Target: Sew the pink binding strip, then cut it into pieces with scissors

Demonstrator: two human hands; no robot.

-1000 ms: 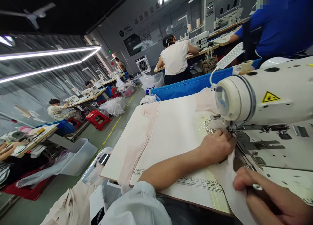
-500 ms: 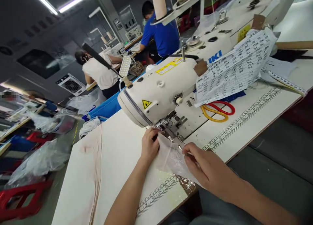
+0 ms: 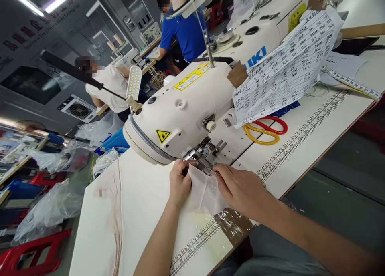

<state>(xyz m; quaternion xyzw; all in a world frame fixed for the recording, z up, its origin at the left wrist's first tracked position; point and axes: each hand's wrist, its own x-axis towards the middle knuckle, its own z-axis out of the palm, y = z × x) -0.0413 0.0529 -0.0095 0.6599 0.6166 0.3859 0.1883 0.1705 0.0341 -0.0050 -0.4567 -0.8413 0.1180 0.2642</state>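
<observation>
A sewing machine (image 3: 186,111) with a white head stands on the white table. Sheer white fabric (image 3: 200,192) lies under my hands, its upper edge close to the presser foot (image 3: 206,166). My left hand (image 3: 179,184) is closed, pinching the fabric's left edge just below the needle area. On the right, my right hand (image 3: 240,188) is closed with its fingertips beside the presser foot, over the fabric. A small metal tool shows at those fingers half a second ago; now it is mostly hidden by them, so its exact kind is unclear.
Scissors (image 3: 261,135) with red and yellow handles lie right of the needle. Handwritten sheets (image 3: 279,71) lean against the machine; a tape measure (image 3: 351,83) lies beyond. Printed rulers (image 3: 303,135) run along the table edge. A lamp (image 3: 134,82) rises at left. Two people sit behind.
My right hand has moved up and left, closer to the presser foot, with the metal tool. My left hand keeps its pinch on the fabric. The camera view has shifted.
</observation>
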